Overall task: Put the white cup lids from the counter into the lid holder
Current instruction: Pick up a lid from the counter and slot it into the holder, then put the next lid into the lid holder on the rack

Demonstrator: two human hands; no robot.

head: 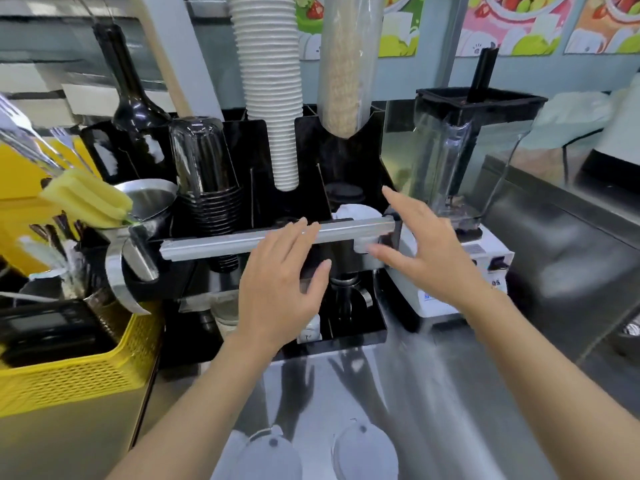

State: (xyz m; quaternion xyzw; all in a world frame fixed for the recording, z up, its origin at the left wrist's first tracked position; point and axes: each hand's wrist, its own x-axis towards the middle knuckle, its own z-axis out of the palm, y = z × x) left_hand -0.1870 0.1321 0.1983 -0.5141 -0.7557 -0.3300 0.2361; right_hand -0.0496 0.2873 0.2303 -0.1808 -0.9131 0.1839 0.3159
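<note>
Two stacks of white cup lids lie on the steel counter near the bottom edge, one on the left (268,452) and one on the right (365,448). The black lid holder (360,334) stands at the back of the counter, and white lids (356,213) sit in its right-hand slot behind a grey bar. My left hand (280,285) hovers over the holder's front with fingers spread and nothing in it. My right hand (422,247) is spread open beside the right slot, fingertips close to a white lid edge under the bar.
A blender (464,161) stands right of the holder. A yellow basket (69,379) with utensils sits at the left. A tall stack of white paper cups (273,98) and black cups (211,188) rise from the holder. Steel counter (485,393) stretches to the right.
</note>
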